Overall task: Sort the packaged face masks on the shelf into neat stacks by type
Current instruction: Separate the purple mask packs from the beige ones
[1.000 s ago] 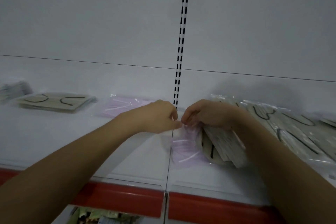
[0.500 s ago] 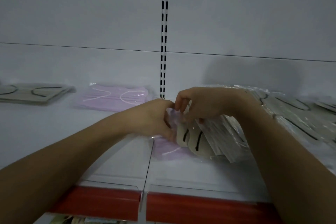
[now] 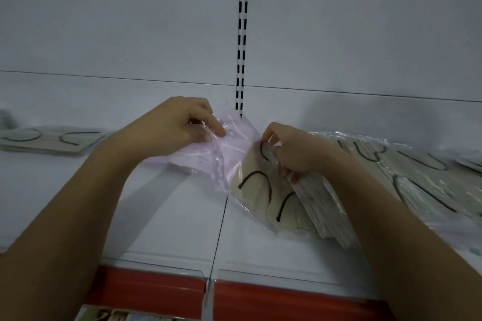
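Note:
My left hand (image 3: 180, 126) pinches a pink packaged mask (image 3: 229, 146) by its clear wrapper, lifted off the white shelf (image 3: 167, 216) near the middle. My right hand (image 3: 292, 151) grips a bundle of beige packaged masks with black ear loops (image 3: 263, 193), fanned out below my fingers. The pink pack partly overlaps the beige bundle's left edge. More beige packs (image 3: 417, 177) lie spread in a loose pile at the right. A neat beige stack (image 3: 49, 138) sits at the far left.
The shelf has a white back panel with a slotted upright (image 3: 242, 34) at the centre. A red price strip (image 3: 156, 292) runs along the front edge. Bare shelf surface lies between the left stack and my hands.
My left hand has drawn the pink pack up and to the left, away from the beige bundle. My right hand has lifted and fanned the beige packs. The view has shifted.

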Available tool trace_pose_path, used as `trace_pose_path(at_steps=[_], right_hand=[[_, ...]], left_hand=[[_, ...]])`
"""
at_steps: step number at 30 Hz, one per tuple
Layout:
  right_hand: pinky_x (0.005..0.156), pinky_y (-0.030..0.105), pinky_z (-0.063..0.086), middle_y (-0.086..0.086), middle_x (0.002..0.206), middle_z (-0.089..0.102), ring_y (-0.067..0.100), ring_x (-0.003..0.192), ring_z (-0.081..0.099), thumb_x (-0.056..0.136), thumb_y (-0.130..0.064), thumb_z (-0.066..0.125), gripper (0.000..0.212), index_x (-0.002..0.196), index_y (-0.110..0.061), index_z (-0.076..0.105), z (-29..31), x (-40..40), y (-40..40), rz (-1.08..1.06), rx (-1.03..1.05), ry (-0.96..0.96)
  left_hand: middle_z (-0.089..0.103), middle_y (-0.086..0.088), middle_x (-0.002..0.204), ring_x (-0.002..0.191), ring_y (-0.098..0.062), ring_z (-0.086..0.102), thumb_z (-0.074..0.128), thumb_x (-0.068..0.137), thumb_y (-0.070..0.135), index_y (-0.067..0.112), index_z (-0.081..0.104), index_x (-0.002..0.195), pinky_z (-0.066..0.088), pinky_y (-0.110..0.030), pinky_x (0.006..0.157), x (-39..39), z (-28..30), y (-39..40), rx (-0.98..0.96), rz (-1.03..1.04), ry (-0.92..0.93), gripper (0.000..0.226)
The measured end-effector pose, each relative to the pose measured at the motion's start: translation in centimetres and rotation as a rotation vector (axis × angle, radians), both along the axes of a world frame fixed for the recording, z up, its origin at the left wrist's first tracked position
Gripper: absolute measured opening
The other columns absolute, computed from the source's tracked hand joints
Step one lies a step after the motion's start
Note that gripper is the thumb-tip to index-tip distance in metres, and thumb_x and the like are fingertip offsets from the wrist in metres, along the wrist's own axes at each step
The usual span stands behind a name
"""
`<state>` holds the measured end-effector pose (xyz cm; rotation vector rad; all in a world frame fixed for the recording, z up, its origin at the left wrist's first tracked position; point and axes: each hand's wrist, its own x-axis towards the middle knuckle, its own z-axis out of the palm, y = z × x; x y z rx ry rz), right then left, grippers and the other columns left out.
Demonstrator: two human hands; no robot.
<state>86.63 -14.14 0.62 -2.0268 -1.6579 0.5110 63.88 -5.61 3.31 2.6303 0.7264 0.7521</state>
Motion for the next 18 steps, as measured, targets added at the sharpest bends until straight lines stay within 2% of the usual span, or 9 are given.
trace_pose_path(at_steps=[2, 4, 7, 10, 11, 13, 15, 17, 18], right_hand=[[0.073, 0.038, 0.057, 0.006, 0.128, 0.051, 0.026, 0.092, 0.063, 0.101, -0.027, 0.051, 0.033, 0.132, -0.02, 0.044, 0.2, 0.0, 0.3, 0.03, 0.206, -0.033], [0.097, 0.034, 0.046, 0.001, 0.143, 0.044, 0.017, 0.116, 0.053, 0.096, -0.036, 0.061, 0.055, 0.143, -0.021, 0.038, 0.5, -0.1, 0.5, 0.107, 0.378, -0.019], [0.098, 0.021, 0.044, -0.013, 0.143, 0.046, 0.0, 0.113, 0.054, 0.082, -0.046, 0.076, 0.079, 0.147, -0.031, 0.036, 1.3, -1.1, 0.7, 0.274, 0.326, 0.144], [0.109, 0.037, 0.044, -0.009, 0.14, 0.053, 0.006, 0.126, 0.051, 0.069, -0.054, 0.083, 0.085, 0.142, -0.035, 0.043, 1.4, -2.1, 1.5, 0.324, 0.321, 0.161], [0.113, 0.037, 0.039, -0.009, 0.146, 0.046, 0.007, 0.133, 0.044, 0.07, -0.049, 0.085, 0.09, 0.146, -0.034, 0.039, 1.7, -2.3, 1.7, 0.326, 0.357, 0.148], [0.12, 0.033, 0.025, -0.01, 0.161, 0.019, 0.007, 0.147, 0.021, 0.067, -0.041, 0.09, 0.118, 0.156, -0.033, 0.013, 2.6, -2.8, 1.8, 0.322, 0.434, 0.127], [0.12, 0.032, 0.023, -0.014, 0.163, 0.005, 0.006, 0.149, 0.012, 0.061, -0.038, 0.093, 0.136, 0.156, -0.036, -0.005, 3.7, -2.9, 1.8, 0.349, 0.434, 0.169], [0.111, 0.023, 0.035, -0.009, 0.155, 0.025, 0.006, 0.141, 0.031, 0.062, -0.029, 0.094, 0.132, 0.156, -0.035, 0.002, 4.8, -3.2, 1.5, 0.354, 0.394, 0.208], [0.1, 0.016, 0.041, -0.01, 0.143, 0.041, 0.004, 0.129, 0.045, 0.064, -0.022, 0.093, 0.118, 0.155, -0.03, 0.019, 5.1, -3.2, 1.5, 0.348, 0.4, 0.221]], left_hand=[[0.063, 0.011, 0.088, 0.087, -0.003, 0.061, 0.066, 0.083, -0.013, 0.027, 0.078, 0.089, 0.043, -0.007, 0.078, -0.8, 0.7, 0.0, 0.024, -0.008, -0.064, 0.042], [0.062, 0.014, 0.09, 0.09, -0.003, 0.062, 0.065, 0.082, -0.015, 0.022, 0.079, 0.09, 0.043, -0.005, 0.08, -1.5, 1.4, -0.1, 0.048, -0.041, -0.072, 0.041], [0.061, 0.014, 0.089, 0.09, -0.003, 0.062, 0.067, 0.082, -0.015, 0.024, 0.078, 0.09, 0.044, -0.006, 0.081, -2.1, 2.2, -0.4, 0.135, -0.091, -0.005, 0.042], [0.06, 0.019, 0.089, 0.076, 0.0, 0.055, 0.069, 0.081, -0.007, 0.028, 0.078, 0.09, 0.038, -0.006, 0.073, -2.1, 2.7, -0.5, 0.386, -0.094, 0.071, 0.038], [0.06, 0.019, 0.089, 0.071, 0.001, 0.05, 0.068, 0.08, -0.002, 0.028, 0.079, 0.089, 0.035, -0.008, 0.073, -2.0, 3.0, -0.6, 0.486, -0.108, 0.079, 0.033], [0.063, 0.016, 0.089, 0.069, 0.003, 0.043, 0.063, 0.08, 0.009, 0.029, 0.078, 0.088, 0.033, -0.017, 0.074, -1.9, 4.0, -0.8, 0.616, -0.132, 0.09, 0.027], [0.066, 0.012, 0.088, 0.074, -0.002, 0.046, 0.062, 0.08, 0.011, 0.027, 0.079, 0.087, 0.034, -0.02, 0.07, -1.8, 5.2, -1.0, 0.661, -0.161, 0.096, 0.024], [0.068, 0.009, 0.088, 0.08, -0.005, 0.048, 0.064, 0.079, 0.007, 0.026, 0.079, 0.087, 0.035, -0.016, 0.066, -1.3, 6.1, -1.3, 0.673, -0.183, 0.101, 0.025], [0.068, 0.008, 0.089, 0.082, -0.006, 0.049, 0.064, 0.078, 0.006, 0.025, 0.079, 0.088, 0.041, -0.019, 0.064, -0.9, 6.5, -1.4, 0.69, -0.193, 0.093, 0.026]])
